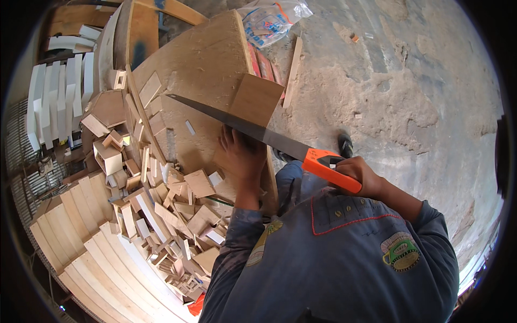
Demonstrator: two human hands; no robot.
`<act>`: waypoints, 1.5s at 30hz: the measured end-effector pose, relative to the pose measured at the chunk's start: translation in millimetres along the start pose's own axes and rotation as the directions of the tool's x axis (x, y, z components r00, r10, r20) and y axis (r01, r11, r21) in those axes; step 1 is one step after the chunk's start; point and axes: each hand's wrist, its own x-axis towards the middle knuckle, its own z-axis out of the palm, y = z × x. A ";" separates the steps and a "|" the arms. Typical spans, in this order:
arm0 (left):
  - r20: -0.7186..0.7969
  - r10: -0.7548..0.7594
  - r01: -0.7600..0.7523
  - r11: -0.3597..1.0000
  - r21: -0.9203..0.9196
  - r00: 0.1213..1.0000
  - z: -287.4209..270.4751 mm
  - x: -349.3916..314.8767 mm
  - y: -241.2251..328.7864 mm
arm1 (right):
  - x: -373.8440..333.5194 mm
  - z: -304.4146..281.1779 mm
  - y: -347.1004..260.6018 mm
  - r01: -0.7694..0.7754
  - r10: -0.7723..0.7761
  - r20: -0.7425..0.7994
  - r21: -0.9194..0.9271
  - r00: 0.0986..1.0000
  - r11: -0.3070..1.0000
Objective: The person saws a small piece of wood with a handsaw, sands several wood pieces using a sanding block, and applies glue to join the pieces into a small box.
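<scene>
My right hand (360,175) is closed round the orange handle of a handsaw (291,144). Its long dark blade slants up and left, passing over the near side of a brown wooden block (259,99). That block sits at the right edge of a worn wooden workbench (196,59). Just below the blade, my left hand (242,156) is on the bench with its fingers bent at the block's near end, holding it. The blade and its shadow hide part of this grip, and whether the teeth touch the wood cannot be made out.
Many wooden offcuts (199,184) are heaped left of me, beside stacked pale boards (116,264) and white-edged strips (56,99). A wooden strip (292,72) and a clear plastic bag (269,24) lie on the rough concrete floor (398,86) beyond the bench.
</scene>
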 end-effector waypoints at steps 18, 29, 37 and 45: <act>-0.025 0.072 -0.072 0.997 -0.029 0.997 4.4 -1.0 -8.3 | 29.9 17.1 -7.0 0.020 -0.021 -0.057 -0.022 0.998 1.000; -0.004 0.048 -0.048 0.998 -0.028 0.999 3.2 -4.2 -4.8 | 47.7 44.4 -5.0 0.053 -0.075 -0.121 -0.174 0.990 0.983; -0.024 0.057 -0.058 0.998 -0.011 0.998 8.0 -6.3 -9.6 | 57.6 38.8 -15.6 -0.028 0.029 -0.164 0.005 0.986 1.000; -0.056 0.087 -0.086 0.996 0.006 0.995 11.0 -4.9 -13.4 | 75.9 38.5 -21.5 -0.022 0.006 -0.157 -0.102 0.988 0.995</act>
